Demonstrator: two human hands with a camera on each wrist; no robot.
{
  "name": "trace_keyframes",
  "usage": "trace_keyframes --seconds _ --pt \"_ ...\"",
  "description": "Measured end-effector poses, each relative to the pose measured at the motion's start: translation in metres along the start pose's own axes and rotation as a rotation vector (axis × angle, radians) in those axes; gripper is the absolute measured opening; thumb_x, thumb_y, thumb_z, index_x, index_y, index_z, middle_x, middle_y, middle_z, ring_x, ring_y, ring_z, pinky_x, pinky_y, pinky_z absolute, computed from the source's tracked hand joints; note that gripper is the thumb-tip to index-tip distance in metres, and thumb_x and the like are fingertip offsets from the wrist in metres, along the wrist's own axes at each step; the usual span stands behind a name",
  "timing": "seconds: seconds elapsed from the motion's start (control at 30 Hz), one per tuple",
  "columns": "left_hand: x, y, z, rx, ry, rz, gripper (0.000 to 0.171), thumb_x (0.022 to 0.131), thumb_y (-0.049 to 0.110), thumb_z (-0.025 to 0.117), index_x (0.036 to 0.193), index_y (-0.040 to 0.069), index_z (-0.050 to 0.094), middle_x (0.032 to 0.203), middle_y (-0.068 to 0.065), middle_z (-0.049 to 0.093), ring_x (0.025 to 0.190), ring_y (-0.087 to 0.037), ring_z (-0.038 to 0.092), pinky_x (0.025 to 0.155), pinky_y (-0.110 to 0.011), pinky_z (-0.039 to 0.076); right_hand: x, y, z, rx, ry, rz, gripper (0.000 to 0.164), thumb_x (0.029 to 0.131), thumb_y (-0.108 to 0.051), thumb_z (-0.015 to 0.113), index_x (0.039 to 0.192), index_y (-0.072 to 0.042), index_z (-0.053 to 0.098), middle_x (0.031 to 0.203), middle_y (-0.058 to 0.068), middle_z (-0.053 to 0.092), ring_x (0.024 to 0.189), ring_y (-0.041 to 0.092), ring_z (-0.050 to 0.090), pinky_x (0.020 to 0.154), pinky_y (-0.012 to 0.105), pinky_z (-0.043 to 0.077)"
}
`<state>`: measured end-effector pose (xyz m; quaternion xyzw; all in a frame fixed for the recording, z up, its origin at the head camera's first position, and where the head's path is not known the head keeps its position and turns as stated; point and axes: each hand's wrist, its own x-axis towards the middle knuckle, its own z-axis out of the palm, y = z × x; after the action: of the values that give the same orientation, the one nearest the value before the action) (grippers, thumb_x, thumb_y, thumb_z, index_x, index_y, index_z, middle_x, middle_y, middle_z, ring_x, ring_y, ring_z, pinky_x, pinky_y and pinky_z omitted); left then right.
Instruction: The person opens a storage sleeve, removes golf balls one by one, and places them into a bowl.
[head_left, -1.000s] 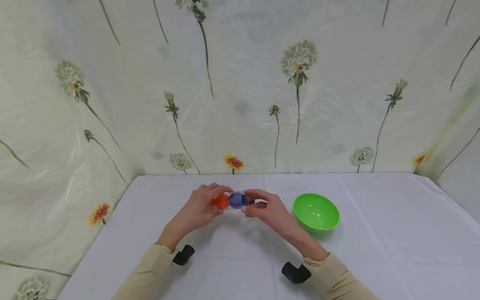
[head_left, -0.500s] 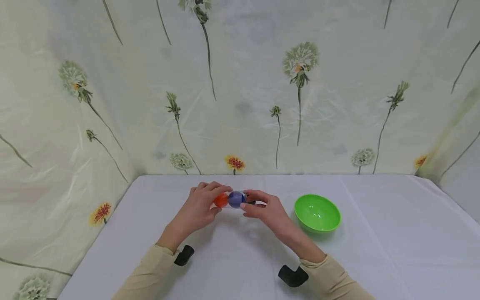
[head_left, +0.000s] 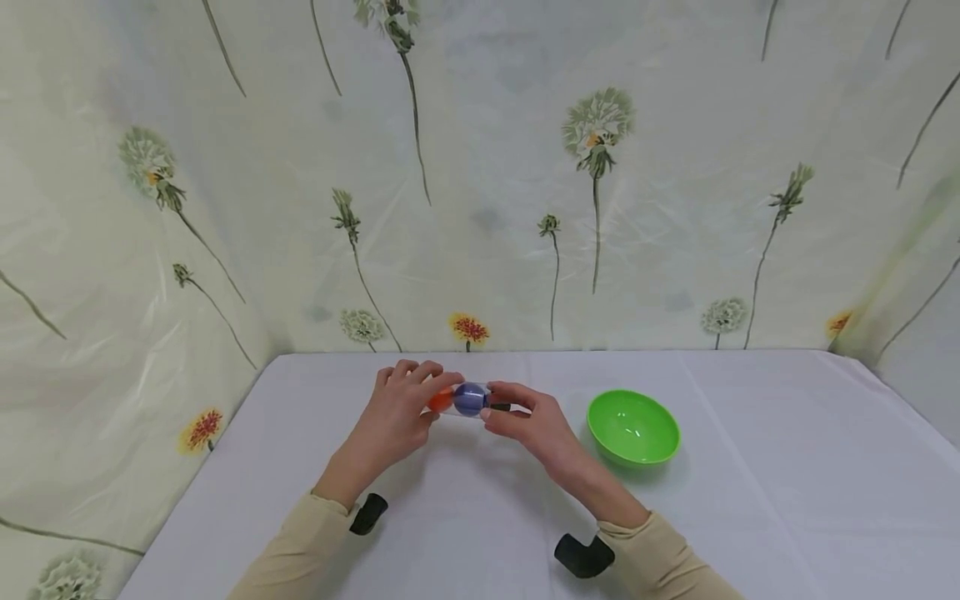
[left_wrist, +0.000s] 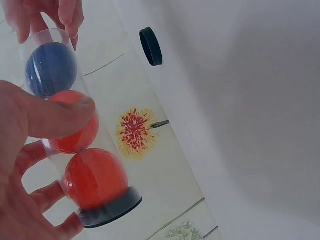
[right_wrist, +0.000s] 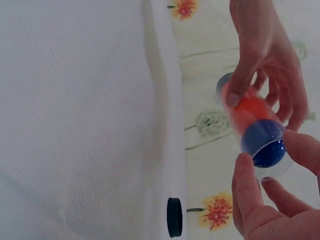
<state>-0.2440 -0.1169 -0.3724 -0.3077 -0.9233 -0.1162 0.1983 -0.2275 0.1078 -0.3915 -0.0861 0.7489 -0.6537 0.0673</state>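
A clear plastic tube [left_wrist: 89,135] lies roughly level between both hands above the table. Inside it are a blue ball [head_left: 470,400] near the uncapped end and two orange balls, the end one [left_wrist: 96,179] sitting against a black end cap [left_wrist: 111,209]. My left hand [head_left: 397,412] grips the tube around the orange balls, its thumb across the middle one. At the other end, my right hand [head_left: 536,421] pinches the rim beside the blue ball. A loose black cap [left_wrist: 151,46] rests on the table near the right fingers, partly hidden by them in the head view.
A green bowl [head_left: 633,427] stands on the white-covered table [head_left: 750,500], right of the right hand. Behind the table and at its sides hangs a flower-printed sheet [head_left: 480,167]. A black wrist camera mount [head_left: 584,556] sits under the right sleeve.
Both hands and the tube have shifted very slightly left. Less of the orange ball shows past the left fingers in the head view. The bowl stays where it was.
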Motion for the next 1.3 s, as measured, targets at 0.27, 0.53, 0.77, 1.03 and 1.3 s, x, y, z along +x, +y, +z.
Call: trace_keyframes --seconds 0.27,0.53,0.77,1.03,1.3 --pt "-0.0018 0.0014 0.0006 0.096 -0.024 0.002 0.058 0.079 0.005 0.080 0.128 0.029 0.060 0.120 0.000 0.055 0.113 -0.026 0.044 0.091 -0.048 0.036 -0.0001 0.0003 0.0018 -0.025 0.003 0.002 0.052 0.089 -0.023 0.072 0.137 -0.009 0.057 0.121 0.007 0.063 0.106 0.024 0.064 0.094 0.042 0.050" --pt "-0.0027 0.0011 0.0012 0.164 0.003 0.067 0.056 0.081 0.002 0.076 0.128 0.028 0.058 0.122 -0.003 0.053 0.112 -0.029 0.042 0.091 -0.047 0.034 -0.0013 0.0006 0.0024 0.023 -0.006 0.003 0.050 0.089 -0.022 0.073 0.135 -0.011 0.059 0.123 0.008 0.062 0.105 0.024 0.064 0.095 0.042 0.048" --pt "-0.0035 0.0019 0.0004 0.189 0.021 0.073 0.059 0.080 0.002 0.077 0.128 0.029 0.057 0.124 -0.006 0.052 0.115 -0.030 0.041 0.093 -0.047 0.033 -0.0001 0.0023 0.0031 0.030 -0.004 0.009 0.048 0.088 -0.022 0.074 0.134 -0.012 0.060 0.122 0.007 0.062 0.105 0.024 0.064 0.094 0.043 0.049" --pt "-0.0043 0.0017 0.0012 0.216 0.030 0.079 0.064 0.078 -0.005 0.073 0.130 0.030 0.058 0.124 -0.006 0.052 0.115 -0.031 0.041 0.093 -0.048 0.032 0.0002 0.0026 0.0042 0.009 -0.010 0.003 0.050 0.089 -0.022 0.073 0.135 -0.013 0.059 0.127 0.009 0.059 0.109 0.025 0.063 0.094 0.042 0.049" --pt "-0.0048 0.0023 0.0039 0.234 0.052 0.081 0.060 0.079 -0.002 0.074 0.126 0.030 0.057 0.119 -0.006 0.052 0.110 -0.031 0.043 0.088 -0.048 0.034 0.0002 0.0009 0.0021 -0.026 0.002 -0.015 0.050 0.088 -0.020 0.075 0.135 -0.010 0.059 0.135 0.014 0.055 0.109 0.027 0.064 0.090 0.040 0.052"
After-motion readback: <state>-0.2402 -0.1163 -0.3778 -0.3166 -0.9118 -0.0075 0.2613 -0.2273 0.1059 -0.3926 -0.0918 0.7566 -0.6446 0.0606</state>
